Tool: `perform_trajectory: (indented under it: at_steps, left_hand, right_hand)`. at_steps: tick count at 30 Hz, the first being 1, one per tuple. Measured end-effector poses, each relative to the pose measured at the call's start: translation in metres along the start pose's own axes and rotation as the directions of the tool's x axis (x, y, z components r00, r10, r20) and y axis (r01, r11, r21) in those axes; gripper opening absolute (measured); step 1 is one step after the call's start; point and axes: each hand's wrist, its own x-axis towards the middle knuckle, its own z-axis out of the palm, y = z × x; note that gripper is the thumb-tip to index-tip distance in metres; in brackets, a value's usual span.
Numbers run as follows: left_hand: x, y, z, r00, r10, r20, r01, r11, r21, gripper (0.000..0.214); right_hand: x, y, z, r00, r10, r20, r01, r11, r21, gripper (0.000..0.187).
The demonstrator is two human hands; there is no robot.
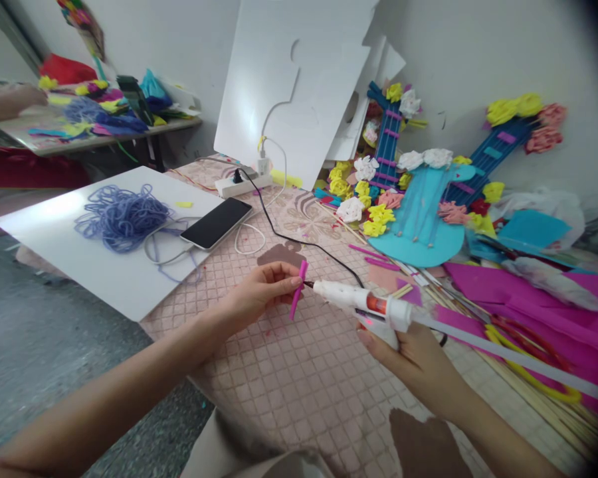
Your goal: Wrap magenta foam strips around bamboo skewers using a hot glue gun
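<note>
My left hand (262, 291) is closed in a pinch on a short pink foam strip (298, 291), held upright above the pink patterned mat (299, 378). My right hand (412, 358) grips a white hot glue gun (366, 307) by its handle. The gun's dark nozzle touches the pink strip near its upper part. A long translucent glue stick (518, 358) juts out of the gun's back to the right. The gun's black cord (299, 239) runs back to a white power strip (243, 183).
A black phone (216, 222) and a tangle of purple yarn (122, 216) lie on a white board (80, 265) at left. Blue foam guitars (423, 212) with paper flowers, magenta sheets (528, 292) and thin sticks crowd the right. Another person's arm (10, 101) rests on a far table.
</note>
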Motion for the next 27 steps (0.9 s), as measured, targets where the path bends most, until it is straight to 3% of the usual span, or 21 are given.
perform_trajectory:
  at_steps: [11,17,23,26,27]
  left_hand:
    - [0.001,-0.003,-0.001,1.0,-0.002,0.009,0.002,1.0,0.01,0.021]
    - [0.001,-0.005,-0.002,0.999,-0.029,0.021,0.029,1.0,0.007,0.024]
    - [-0.005,-0.005,0.004,0.997,-0.071,0.004,0.071,0.997,0.0,0.024]
    - [-0.008,-0.007,0.008,0.996,-0.087,0.018,0.088,0.996,-0.02,0.026]
    - [-0.009,-0.008,0.009,0.994,-0.102,0.026,0.102,0.994,-0.029,0.026]
  right_hand:
    - [0.0,0.003,0.0,0.999,-0.019,-0.033,0.018,0.999,-0.036,0.03]
    - [0.013,0.01,0.002,0.987,-0.013,-0.157,0.011,1.0,-0.015,0.031]
    - [0.058,0.028,0.009,0.928,-0.039,-0.371,0.003,0.995,-0.098,0.026]
    - [0.097,0.04,0.01,0.891,-0.061,-0.45,0.051,0.998,-0.034,0.028]
    - [0.111,0.044,0.009,0.901,-0.053,-0.431,0.063,0.998,0.008,0.026]
